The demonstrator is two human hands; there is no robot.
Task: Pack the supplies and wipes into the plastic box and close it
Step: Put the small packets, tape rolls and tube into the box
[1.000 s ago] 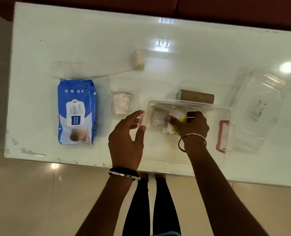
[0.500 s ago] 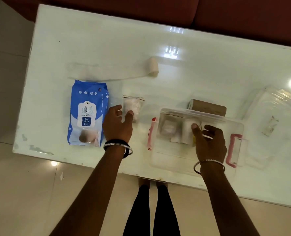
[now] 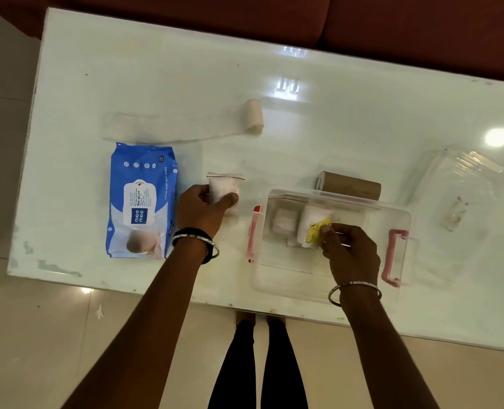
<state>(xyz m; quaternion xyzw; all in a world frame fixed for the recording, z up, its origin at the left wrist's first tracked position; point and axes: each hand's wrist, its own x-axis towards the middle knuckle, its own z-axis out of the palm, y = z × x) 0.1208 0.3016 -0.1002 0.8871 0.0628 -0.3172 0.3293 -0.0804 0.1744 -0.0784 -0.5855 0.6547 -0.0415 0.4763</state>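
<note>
— Since a moment ago, left hand (image 3: 199, 209) has closed thumb and fingers around the small zip bag (image 3: 224, 188), beside the blue wipes pack (image 3: 141, 199).

— And the right hand (image 3: 349, 249)?

— Inside the open plastic box (image 3: 330, 287), fingertips pinching a yellow-and-white packet (image 3: 314, 228).

— Around it?

— Brown cardboard roll (image 3: 349, 187) touching the box's far wall, clear lid (image 3: 457, 202) off to the right, unrolled bandage (image 3: 253, 121) farther back.
</note>
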